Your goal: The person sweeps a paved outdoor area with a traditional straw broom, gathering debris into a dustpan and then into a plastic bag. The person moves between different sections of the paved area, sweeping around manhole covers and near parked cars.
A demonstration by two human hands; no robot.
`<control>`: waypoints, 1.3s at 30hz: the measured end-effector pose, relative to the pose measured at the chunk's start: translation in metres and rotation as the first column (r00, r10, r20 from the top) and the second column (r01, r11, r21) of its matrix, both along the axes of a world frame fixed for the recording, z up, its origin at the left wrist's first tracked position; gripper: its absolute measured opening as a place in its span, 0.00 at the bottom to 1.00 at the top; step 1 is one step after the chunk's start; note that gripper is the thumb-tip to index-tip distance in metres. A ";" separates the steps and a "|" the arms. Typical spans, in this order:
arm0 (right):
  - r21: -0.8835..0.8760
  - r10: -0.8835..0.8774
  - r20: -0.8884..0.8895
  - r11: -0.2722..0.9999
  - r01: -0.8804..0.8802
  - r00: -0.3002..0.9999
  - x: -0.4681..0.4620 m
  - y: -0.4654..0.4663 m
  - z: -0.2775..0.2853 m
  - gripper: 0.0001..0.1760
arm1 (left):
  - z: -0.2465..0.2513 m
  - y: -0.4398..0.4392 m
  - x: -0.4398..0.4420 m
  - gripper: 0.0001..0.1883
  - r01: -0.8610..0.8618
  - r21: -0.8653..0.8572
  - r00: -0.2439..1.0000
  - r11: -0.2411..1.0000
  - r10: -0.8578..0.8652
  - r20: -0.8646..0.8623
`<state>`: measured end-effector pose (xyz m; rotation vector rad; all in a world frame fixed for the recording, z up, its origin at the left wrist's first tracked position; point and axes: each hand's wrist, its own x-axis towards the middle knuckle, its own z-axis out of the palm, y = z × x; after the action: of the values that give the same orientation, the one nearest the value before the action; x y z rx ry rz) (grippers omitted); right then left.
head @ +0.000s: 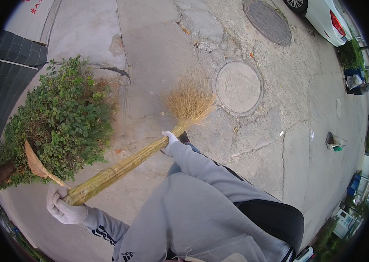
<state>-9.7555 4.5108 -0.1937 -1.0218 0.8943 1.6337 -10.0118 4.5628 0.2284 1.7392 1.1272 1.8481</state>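
A long broom of bundled yellowish stalks (122,163) runs diagonally in front of me, its twig bristles (191,100) fanned over the concrete beside a round manhole cover. At the broom's thick upper end, my left hand (65,206), in a white glove, is closed around it. The thin handle of a small hand broom (37,162) also reaches that glove, its brush standing against the bush. My right hand (171,140), gloved in white too, grips the big broom's shaft just above the bristles.
A leafy bush (70,121) grows close on the left, beside a dark tiled wall (19,54). Manhole covers (239,87) lie in the cracked pavement. An open dustpan-like container (335,141) stands at the right, and a white car (323,19) is parked at the upper right.
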 end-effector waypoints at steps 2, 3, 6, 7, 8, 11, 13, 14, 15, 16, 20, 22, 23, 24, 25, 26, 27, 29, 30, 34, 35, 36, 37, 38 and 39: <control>-0.139 -0.139 -0.031 0.981 0.133 0.990 0.034 -0.038 -0.018 0.22 | -0.025 0.009 0.041 0.13 -0.126 -0.148 0.989 0.981 0.136 0.060; -0.185 -0.209 -0.033 0.962 0.199 0.977 0.047 -0.057 -0.027 0.23 | -0.035 0.012 0.057 0.14 -0.010 -0.145 0.999 0.989 0.015 0.032; -0.149 -0.228 0.096 0.959 0.241 0.969 0.081 -0.098 -0.050 0.25 | -0.063 0.018 0.087 0.16 0.150 -0.267 0.981 0.952 -0.109 0.162; -0.198 -0.192 0.233 0.950 0.240 0.953 0.087 -0.103 -0.057 0.24 | -0.071 0.021 0.084 0.16 0.136 -0.284 0.986 0.949 -0.101 0.135; -0.183 -0.195 0.230 0.954 0.239 0.953 0.091 -0.103 -0.063 0.23 | -0.078 0.025 0.077 0.16 0.116 -0.324 0.989 0.939 -0.079 0.125; -0.240 -0.155 0.276 0.944 0.224 0.948 0.086 -0.078 -0.078 0.19 | -0.099 0.035 0.017 0.13 -0.003 -0.423 0.995 0.906 0.044 0.089; -0.254 -0.097 0.311 0.950 0.181 0.945 0.066 -0.043 -0.080 0.17 | -0.113 0.040 -0.041 0.12 -0.098 -0.448 0.979 0.889 0.168 0.119; -0.210 0.033 0.335 0.977 0.041 0.942 0.051 -0.030 -0.078 0.18 | -0.119 0.037 -0.071 0.11 -0.160 -0.469 0.961 0.869 0.245 0.127; -0.282 0.081 0.400 0.959 0.039 0.913 0.031 -0.013 -0.077 0.20 | -0.126 0.030 -0.102 0.11 -0.201 -0.507 0.937 0.838 0.315 0.149; -0.254 0.075 0.333 0.967 0.013 0.940 0.014 -0.010 -0.069 0.23 | -0.130 0.018 -0.131 0.11 -0.269 -0.519 0.919 0.811 0.378 0.115; -0.208 0.017 0.308 0.977 0.050 0.951 -0.034 0.021 -0.029 0.24 | -0.138 -0.033 -0.203 0.12 -0.382 -0.479 0.832 0.790 0.519 0.193; -0.112 0.022 0.274 0.994 0.009 0.962 -0.031 0.042 -0.004 0.22 | -0.138 -0.057 -0.207 0.12 -0.444 -0.468 0.795 0.764 0.577 0.188; -0.071 0.047 0.251 0.997 -0.030 0.967 -0.024 0.055 0.008 0.21 | -0.136 -0.065 -0.203 0.12 -0.453 -0.485 0.776 0.748 0.599 0.198; -0.027 0.069 0.229 0.998 -0.065 0.971 -0.017 0.074 0.017 0.20 | -0.135 -0.069 -0.195 0.13 -0.503 -0.455 0.762 0.735 0.626 0.168; 0.027 0.077 0.200 0.996 -0.084 0.977 -0.011 0.095 0.027 0.19 | -0.131 -0.069 -0.184 0.13 -0.526 -0.454 0.737 0.719 0.652 0.179; 0.078 0.087 0.171 0.992 -0.101 0.981 -0.003 0.116 0.037 0.18 | -0.126 -0.064 -0.171 0.14 -0.580 -0.393 0.723 0.713 0.673 0.154; 0.094 0.110 0.158 0.988 -0.126 0.981 0.006 0.136 0.044 0.16 | -0.119 -0.056 -0.156 0.14 -0.620 -0.353 0.702 0.701 0.696 0.149; 0.127 0.118 0.091 0.984 -0.129 0.989 0.019 0.183 0.064 0.13 | -0.097 -0.028 -0.122 0.15 -0.673 -0.251 0.676 0.696 0.716 0.171; 0.129 0.129 0.067 0.982 -0.137 0.989 0.025 0.212 0.071 0.12 | -0.084 -0.007 -0.102 0.15 -0.686 -0.191 0.675 0.702 0.712 0.192; 0.255 0.223 -0.002 0.943 -0.215 0.975 0.060 0.338 0.109 0.11 | -0.006 0.096 -0.003 0.15 -0.683 0.039 0.729 0.729 0.678 0.096; 0.297 0.239 -0.002 0.927 -0.227 0.971 0.071 0.369 0.119 0.12 | 0.017 0.118 0.025 0.15 -0.689 0.100 0.723 0.717 0.690 0.032; 0.338 0.253 -0.004 0.911 -0.236 0.968 0.090 0.404 0.126 0.12 | 0.040 0.145 0.061 0.15 -0.690 0.160 0.711 0.706 0.703 -0.033; 0.370 0.259 0.001 0.897 -0.241 0.966 0.108 0.435 0.128 0.13 | 0.057 0.169 0.093 0.15 -0.684 0.227 0.692 0.694 0.715 -0.101; 0.398 0.267 0.004 0.884 -0.246 0.964 0.128 0.464 0.129 0.13 | 0.074 0.193 0.129 0.14 -0.601 0.300 0.729 0.741 0.662 -0.176; 0.422 0.277 0.001 0.871 -0.252 0.961 0.147 0.491 0.125 0.14 | 0.086 0.216 0.166 0.13 -0.481 0.303 0.798 0.823 0.554 -0.238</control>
<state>-9.6084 5.0022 -0.0684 -0.8188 0.4154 1.9885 -9.8459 4.7783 0.3141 2.0631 1.7298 2.1238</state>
